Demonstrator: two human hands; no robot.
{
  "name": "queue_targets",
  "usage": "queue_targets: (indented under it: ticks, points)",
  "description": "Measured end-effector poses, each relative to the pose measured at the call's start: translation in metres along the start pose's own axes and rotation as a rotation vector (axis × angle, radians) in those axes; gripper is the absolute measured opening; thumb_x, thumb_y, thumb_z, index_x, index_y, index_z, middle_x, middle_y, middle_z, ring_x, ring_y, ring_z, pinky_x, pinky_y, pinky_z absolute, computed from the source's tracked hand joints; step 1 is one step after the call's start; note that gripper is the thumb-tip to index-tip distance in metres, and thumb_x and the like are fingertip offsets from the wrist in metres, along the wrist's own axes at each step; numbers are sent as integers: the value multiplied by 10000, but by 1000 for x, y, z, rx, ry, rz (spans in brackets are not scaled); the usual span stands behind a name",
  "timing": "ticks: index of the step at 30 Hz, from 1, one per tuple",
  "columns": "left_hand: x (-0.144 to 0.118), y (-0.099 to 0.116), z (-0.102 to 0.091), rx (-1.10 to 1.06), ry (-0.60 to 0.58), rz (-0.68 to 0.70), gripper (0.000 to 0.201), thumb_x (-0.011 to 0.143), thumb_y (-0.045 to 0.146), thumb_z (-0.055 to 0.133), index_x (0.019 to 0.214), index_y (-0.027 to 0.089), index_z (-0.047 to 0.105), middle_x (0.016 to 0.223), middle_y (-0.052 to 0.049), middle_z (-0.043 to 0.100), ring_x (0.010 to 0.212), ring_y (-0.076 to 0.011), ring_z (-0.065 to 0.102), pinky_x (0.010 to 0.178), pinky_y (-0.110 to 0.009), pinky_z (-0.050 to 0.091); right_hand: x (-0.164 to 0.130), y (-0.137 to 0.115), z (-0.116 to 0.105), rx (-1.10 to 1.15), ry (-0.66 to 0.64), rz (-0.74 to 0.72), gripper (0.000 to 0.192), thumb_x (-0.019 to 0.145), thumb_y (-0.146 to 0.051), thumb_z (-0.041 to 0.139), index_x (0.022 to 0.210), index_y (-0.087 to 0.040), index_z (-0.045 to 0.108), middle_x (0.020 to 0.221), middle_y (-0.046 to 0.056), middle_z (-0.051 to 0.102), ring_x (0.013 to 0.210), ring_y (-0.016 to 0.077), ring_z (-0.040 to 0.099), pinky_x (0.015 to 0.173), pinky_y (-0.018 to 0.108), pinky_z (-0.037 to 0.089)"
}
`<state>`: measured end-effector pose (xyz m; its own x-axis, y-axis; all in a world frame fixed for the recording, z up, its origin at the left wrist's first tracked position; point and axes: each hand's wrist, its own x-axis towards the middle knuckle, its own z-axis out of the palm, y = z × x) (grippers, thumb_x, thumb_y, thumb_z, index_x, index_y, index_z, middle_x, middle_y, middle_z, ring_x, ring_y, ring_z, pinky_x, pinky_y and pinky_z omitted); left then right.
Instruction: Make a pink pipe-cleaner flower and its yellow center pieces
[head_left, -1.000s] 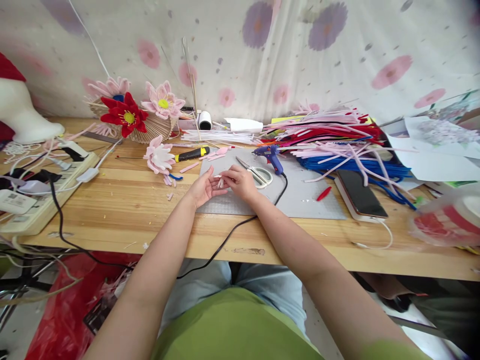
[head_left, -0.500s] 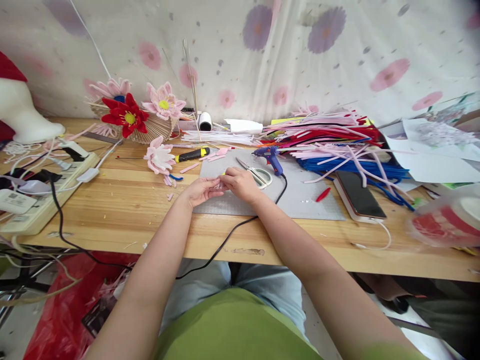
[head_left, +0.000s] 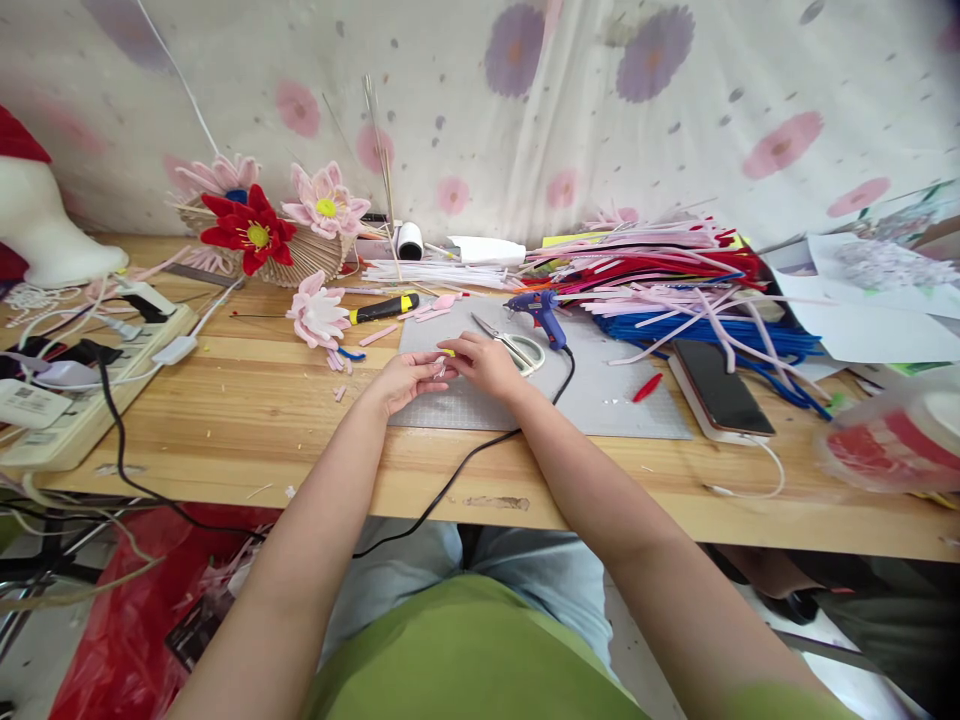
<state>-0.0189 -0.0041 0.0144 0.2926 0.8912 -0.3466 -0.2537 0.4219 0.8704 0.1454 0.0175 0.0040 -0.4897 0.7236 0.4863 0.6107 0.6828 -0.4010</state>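
My left hand point(head_left: 403, 381) and my right hand point(head_left: 484, 364) meet over the left part of a grey cutting mat point(head_left: 600, 395). Between their fingertips they pinch a small bundle of pale pink pieces with a bit of yellow point(head_left: 442, 366). Scissors point(head_left: 514, 348) lie just right of my right hand. A blue glue gun point(head_left: 541, 311) stands behind them, its black cord running off the table's front edge. A finished pink flower point(head_left: 318, 313) and a yellow-black utility knife point(head_left: 385, 309) lie to the left of the mat.
A heap of pink, red and blue pipe cleaners point(head_left: 675, 290) covers the back right. A phone point(head_left: 721, 387) lies beside it. A power strip point(head_left: 75, 400) with cables sits at the left. Red and pink flowers point(head_left: 255, 232) rest on a basket at the back.
My left hand, open palm-up a second ago, has closed its fingers onto the small pink bundle. Both hands stay in the same spot.
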Motion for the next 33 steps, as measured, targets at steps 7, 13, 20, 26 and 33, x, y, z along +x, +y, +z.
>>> queue_targets:
  ticks: [7,13,20,26,33]
  points:
    - [-2,1,4,-17,26,20,519,711,34,618,1209,103,490,895,-109,681,773,-183,671,585,-225,541,2,5,-2,586,1,272,229,726,-206,563,916,-150,679,796,26,619,632,85,508,600,217,422]
    - [-2,1,4,-6,37,32,507,727,35,599,1215,84,470,912,-123,679,779,-189,671,591,-232,540,3,2,-2,706,-19,322,231,683,-272,614,860,-145,689,773,28,634,632,87,506,586,218,418]
    - [-5,4,7,-14,52,40,422,740,33,580,1154,75,506,888,-114,679,758,-170,668,573,-216,538,3,1,-2,700,-6,345,259,672,-304,641,869,-141,683,760,25,639,625,83,509,576,213,418]
    - [-4,4,5,-42,34,45,360,756,46,557,1114,71,519,957,-142,667,831,-200,664,575,-226,540,2,8,-1,834,-29,445,274,713,-357,586,874,-152,670,763,31,657,637,98,553,533,202,439]
    - [-2,3,1,-43,136,80,406,726,64,604,1122,77,515,921,-134,677,843,-190,659,586,-218,536,6,17,-1,840,245,603,313,738,-423,533,861,-159,648,721,22,619,526,59,484,468,177,413]
